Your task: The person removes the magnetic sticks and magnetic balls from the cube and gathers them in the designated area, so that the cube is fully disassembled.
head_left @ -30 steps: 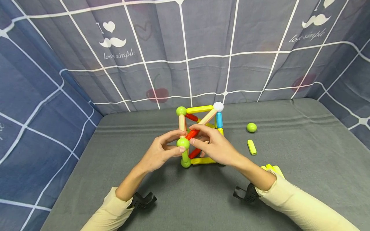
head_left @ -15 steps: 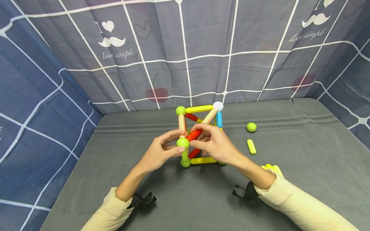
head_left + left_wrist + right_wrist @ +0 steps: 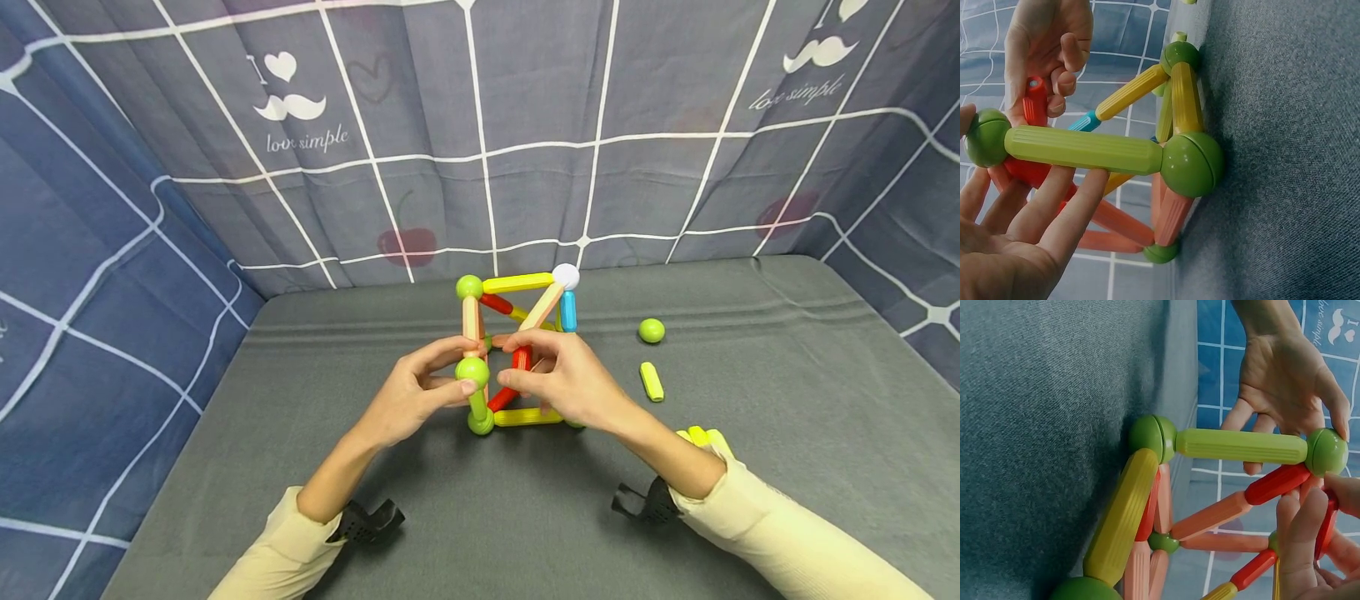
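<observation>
A frame of magnetic sticks and balls stands on the grey cloth. My left hand (image 3: 412, 392) grips the green ball (image 3: 472, 372) at its upper front left corner, thumb and fingers on either side. Below that ball a light green stick (image 3: 1085, 149) runs down to another green ball (image 3: 1192, 164). My right hand (image 3: 566, 379) pinches a red stick (image 3: 521, 358) just right of the gripped ball. One metal-tipped end of this stick shows bare in the left wrist view. Behind it an orange stick (image 3: 543, 306) slants from the white ball (image 3: 566, 277); fingers hide its lower end.
To the right lie a loose green ball (image 3: 652, 331) and a yellow-green stick (image 3: 652, 382). Several yellow sticks (image 3: 699, 436) sit partly under the right forearm. A patterned grey-blue curtain (image 3: 540, 192) hangs behind and at both sides.
The red stick has swung from slanting against the gripped green ball to nearly upright, apart from that ball. My right hand has shifted slightly right and down. The left hand keeps its grip.
</observation>
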